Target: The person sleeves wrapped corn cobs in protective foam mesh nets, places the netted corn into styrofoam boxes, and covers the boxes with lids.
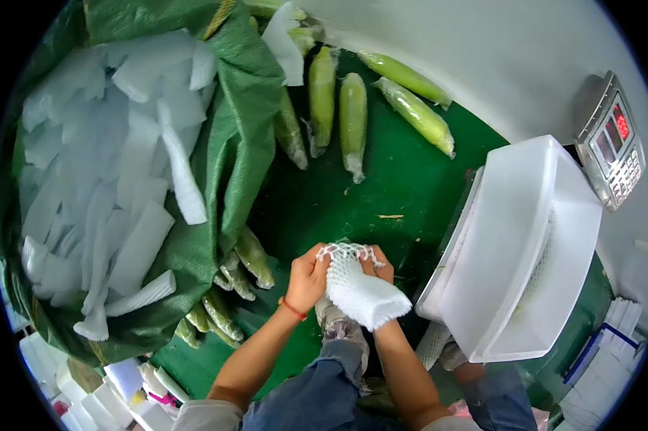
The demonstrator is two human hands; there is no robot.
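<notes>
I have my left fingers (311, 269) and right fingers (383, 269) curled in and pinched on the rim of a white foam sleeve (360, 291), 1 side of the mouth each. How deep my fingertips reach into the mesh I cannot tell. The sleeve hangs between my fingers and towards me, its far end slanting right; I can't tell whether anything sits inside.

I judge the step in hand to be spreading that mouth. The next move calls for an even pull from my 2 hands, gentle enough that the soft netting doesn't tear.

Left of my fingers stands a green sack (245, 122) heaped with loose foam sleeves (133, 187). Beyond them, film-wrapped green vegetables (353, 118) lie on the green floor (324, 201). To their right are a white tub (493, 287) and, farther off, a lit digital scale (615, 144).
</notes>
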